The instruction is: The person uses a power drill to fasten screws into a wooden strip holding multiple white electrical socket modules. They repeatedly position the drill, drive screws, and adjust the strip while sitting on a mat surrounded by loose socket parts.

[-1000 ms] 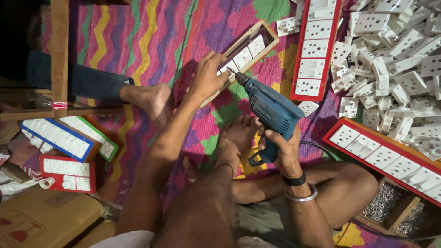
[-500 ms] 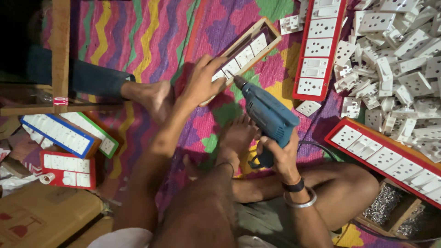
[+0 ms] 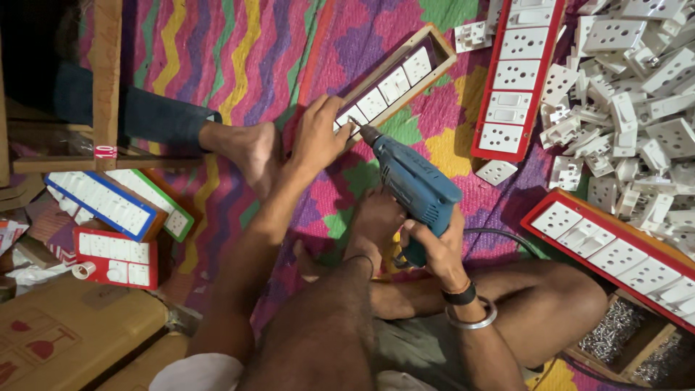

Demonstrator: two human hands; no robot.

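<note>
Left hand (image 3: 315,141) fingers pressed flat on the wooden switch board (image 3: 394,83), right hand (image 3: 434,242) clamped round the blue drill (image 3: 413,185) grip, bit tip just beyond left fingertips; board probably light, stiff, best held by its frame edge.

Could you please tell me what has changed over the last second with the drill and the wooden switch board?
The blue drill in the right hand has tilted up and forward, bringing its bit against the wooden-framed switch board beside the left hand. The left hand kept pressing on the board's near end; nothing was let go. The red boards and the pile of white sockets stayed put.
</note>
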